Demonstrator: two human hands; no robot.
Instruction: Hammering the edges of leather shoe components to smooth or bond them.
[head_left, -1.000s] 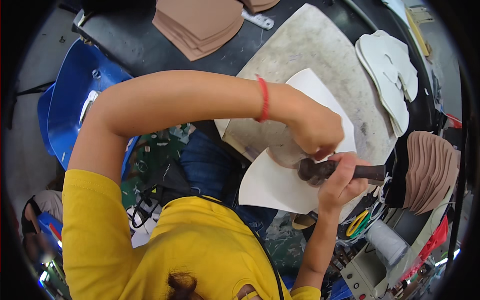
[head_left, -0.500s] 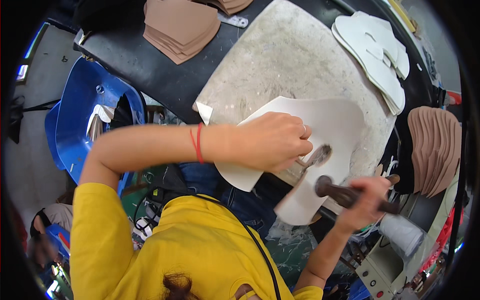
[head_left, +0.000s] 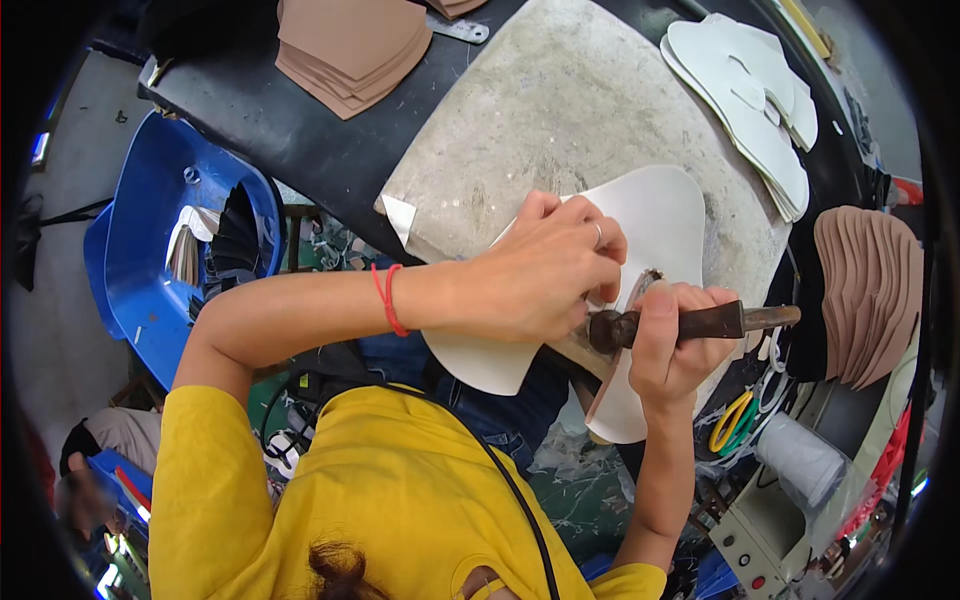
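A white curved sheet piece (head_left: 660, 205), like a shoe-upper cutting with a slot in its middle, lies across the near edge of the pale work board (head_left: 500, 130). My left hand (head_left: 560, 265) rests over it, fingers bent down and closed at the slot's edge; the fingertips are partly hidden. In my right hand (head_left: 680, 335) is a short hammer (head_left: 710, 322) with a dark rounded head and worn handle, gripped near its middle. Its head is low at the slot, beside my left fingertips. Whether it touches the piece I cannot tell.
Brown cut pieces (head_left: 350, 45) are stacked at the far left, white ones (head_left: 735, 90) at the far right, and more brown ones (head_left: 868, 290) fan out at right. A blue bin (head_left: 140, 240) stands left. Scissors with yellow handles (head_left: 733, 420) and a white spool (head_left: 800, 460) sit near right.
The hammer and my right hand have moved left and up, bringing the head beside my left fingertips. The white piece has shifted and turned slightly, its far right edge now farther left.
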